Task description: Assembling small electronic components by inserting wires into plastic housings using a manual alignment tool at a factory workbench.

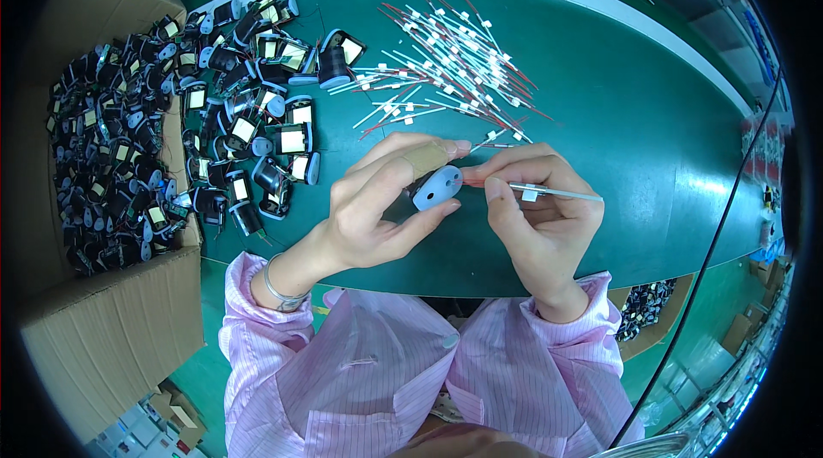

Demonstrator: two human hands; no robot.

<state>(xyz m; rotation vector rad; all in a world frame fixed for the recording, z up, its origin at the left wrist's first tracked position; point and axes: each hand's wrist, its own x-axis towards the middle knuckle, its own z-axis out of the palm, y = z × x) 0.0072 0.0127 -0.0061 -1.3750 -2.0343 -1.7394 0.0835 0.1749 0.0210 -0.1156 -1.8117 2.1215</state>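
Observation:
Over the near part of the green table, my left hand (377,201) is closed around a small black part with a blue-grey oval end cap (438,188) that has round holes in it. The cap faces right, and the rest of the part is mostly hidden by the fingers. My right hand (549,218) pinches a thin white stick-like piece with a red wire and a small white tag (529,194). Its red wire end (473,183) meets the cap's right edge; whether it enters a hole cannot be made out. Tan tape wraps a left finger.
A pile of similar white pieces with red wires (454,59) lies on the green table (634,115) beyond my hands. Many black parts with blue-grey caps (291,139) spread at the left, spilling from a cardboard box (111,321). Another box (664,321) stands below the table's right edge.

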